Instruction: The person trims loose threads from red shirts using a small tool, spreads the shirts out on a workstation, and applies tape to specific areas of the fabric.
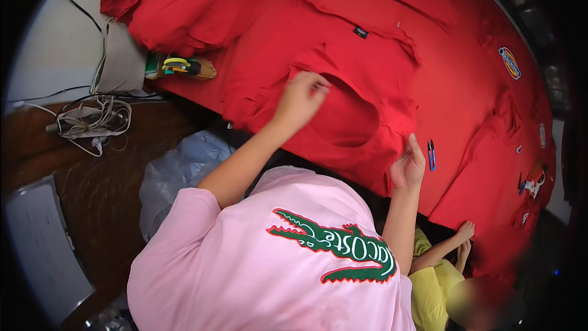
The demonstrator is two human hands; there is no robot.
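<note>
Your left hand (301, 97) is pinched shut on the neckline edge of the red shirt (343, 79), fingertips bunched on the cloth at the left of the neck opening. Your right hand (408, 164) lies against the same shirt's lower right edge, fingers curled on the fabric; whether that grip is closed on it you cannot tell from here. The shirt is spread flat on the counter (67, 30), over more red cloth (badges show on some). Small snips (432, 154) lie just beside your right hand. A tape measure (177, 65) sits at the counter's left edge, and a tangle of cord (92, 119) sits further left. Another person's hands (463, 236) rest at the lower right.
</note>
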